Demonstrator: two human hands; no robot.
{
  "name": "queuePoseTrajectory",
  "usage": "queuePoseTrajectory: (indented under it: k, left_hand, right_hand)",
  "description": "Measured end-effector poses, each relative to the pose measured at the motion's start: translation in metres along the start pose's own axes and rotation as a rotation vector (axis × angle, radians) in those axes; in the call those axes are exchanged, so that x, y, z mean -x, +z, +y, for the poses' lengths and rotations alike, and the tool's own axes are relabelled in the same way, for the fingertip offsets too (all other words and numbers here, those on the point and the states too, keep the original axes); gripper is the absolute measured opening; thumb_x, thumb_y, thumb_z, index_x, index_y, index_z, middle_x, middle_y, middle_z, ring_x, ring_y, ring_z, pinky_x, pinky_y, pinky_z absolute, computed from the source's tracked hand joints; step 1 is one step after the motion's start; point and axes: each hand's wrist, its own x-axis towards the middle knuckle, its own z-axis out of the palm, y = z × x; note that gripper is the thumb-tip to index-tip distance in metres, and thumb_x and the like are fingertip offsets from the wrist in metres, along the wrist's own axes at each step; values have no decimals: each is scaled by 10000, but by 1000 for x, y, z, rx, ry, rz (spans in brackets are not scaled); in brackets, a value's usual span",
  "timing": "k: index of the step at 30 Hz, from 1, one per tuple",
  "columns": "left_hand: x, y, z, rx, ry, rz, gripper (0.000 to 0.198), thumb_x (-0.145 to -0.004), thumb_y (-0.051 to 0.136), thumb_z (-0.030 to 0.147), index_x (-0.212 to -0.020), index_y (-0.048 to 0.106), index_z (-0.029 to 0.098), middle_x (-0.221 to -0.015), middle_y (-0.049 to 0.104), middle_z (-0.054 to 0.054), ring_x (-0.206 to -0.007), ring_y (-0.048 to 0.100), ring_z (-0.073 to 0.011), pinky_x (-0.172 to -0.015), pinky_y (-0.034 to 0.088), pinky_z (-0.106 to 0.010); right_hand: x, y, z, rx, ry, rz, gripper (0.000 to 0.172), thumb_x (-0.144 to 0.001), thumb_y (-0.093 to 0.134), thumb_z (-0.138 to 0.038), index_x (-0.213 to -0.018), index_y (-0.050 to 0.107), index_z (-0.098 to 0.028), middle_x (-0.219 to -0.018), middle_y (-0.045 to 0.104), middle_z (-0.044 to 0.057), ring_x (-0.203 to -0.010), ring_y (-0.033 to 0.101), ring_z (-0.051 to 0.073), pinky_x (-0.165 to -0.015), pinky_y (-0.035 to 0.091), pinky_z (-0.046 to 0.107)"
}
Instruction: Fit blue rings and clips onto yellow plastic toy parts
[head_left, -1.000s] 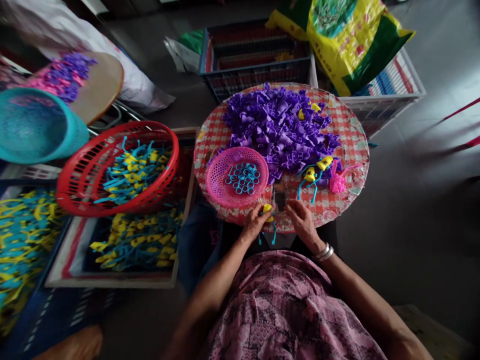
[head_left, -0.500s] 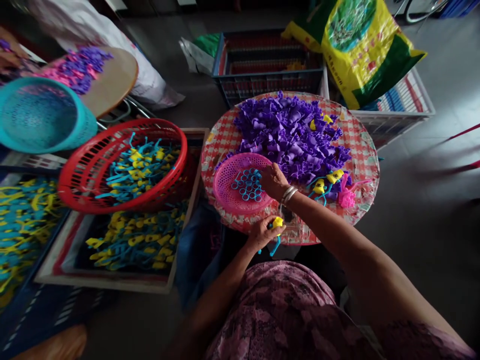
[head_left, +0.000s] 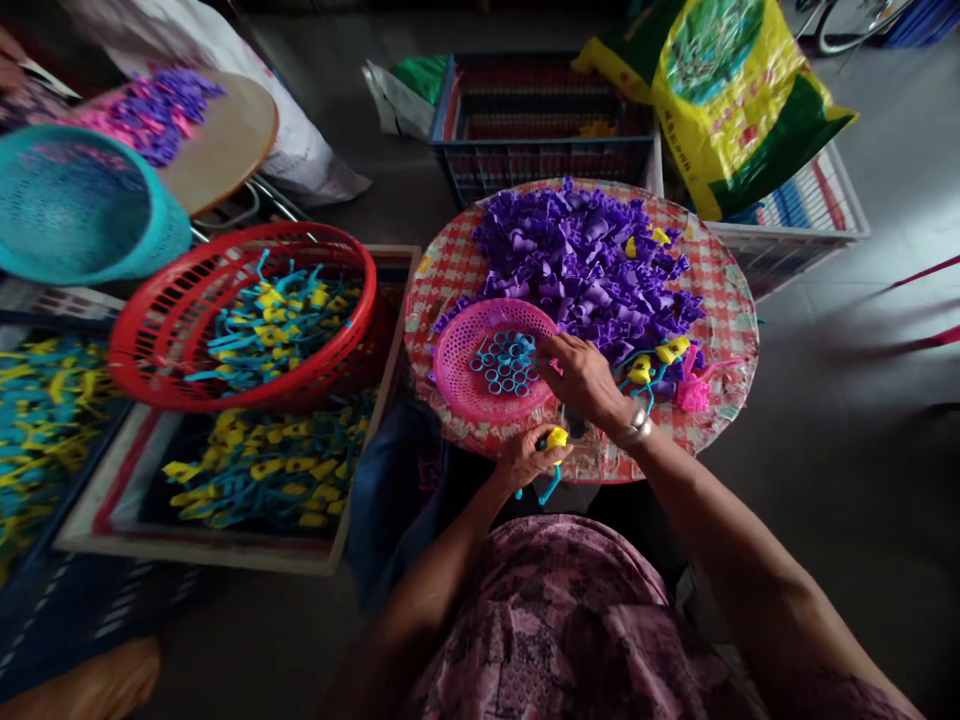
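Seated person, head camera looking down at both hands over a round table [head_left: 720, 290] covered in red-and-white checked cloth. Left hand [head_left: 529, 462]: fingers [head_left: 534, 452] curled closed around a yellow-and-blue plastic piece [head_left: 556, 438], yellow head showing above the thumb, blue strands hanging below, held just off the near edge of the table. Right hand [head_left: 583, 380]: fingers [head_left: 551, 348] spread and part open, nothing visibly held, reaching over the rim of a pink mesh basket [head_left: 457, 375] and just beside the blue plastic rings [head_left: 506, 362] clustered inside it; contact with the rings cannot be told. Metal bangle [head_left: 634, 430] on the right wrist. Behind the basket, a large heap of purple plastic pieces [head_left: 577, 265] covers much of the table, with a few yellow bits among them. Two more yellow-and-blue pieces [head_left: 641, 372] and a pink plastic piece [head_left: 694, 395] lie to the right. To the person's left, a red basket [head_left: 352, 300] holds more yellow-and-blue pieces and sits over a tray [head_left: 187, 548] of the same. A tilted teal basket [head_left: 75, 205] is beyond it. Farther ahead, a dark crate [head_left: 540, 120] and a yellow-and-green sack [head_left: 739, 110] stand on the floor [head_left: 862, 200].
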Motion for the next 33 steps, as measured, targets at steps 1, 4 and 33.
queuePoseTrajectory:
  k: [1,4,33]
  left_hand:
    - [0,-1,1,-3,2,4,479,-768,825,558,-1090,784,206,-871,738,-4,-720,646,-159,-648,514,-245]
    - [-1,-4,2,-23,8,35,416,-744,844,516,-1026,802,215,-844,738,2,-757,659,-176,-654,525,-242]
    - [70,30,44,-199,274,85,509,-884,819,445,-1329,680,243,-1196,776,-62,-980,738,-198,-859,599,-289]
  right_hand:
    - [22,-4,5,-50,38,66,218,-1080,556,-318,-1204,691,-200,-1079,757,98,-958,671,232,-898,497,364]
    - [89,1,23,-63,185,186,246,-1068,569,-343,-1249,653,-199,-1045,754,101,-948,667,246,-878,485,363]
    - [183,6,-18,-640,323,304,383,-1038,649,-599,-1061,723,-224,-951,717,45,-847,628,200,-802,466,350]
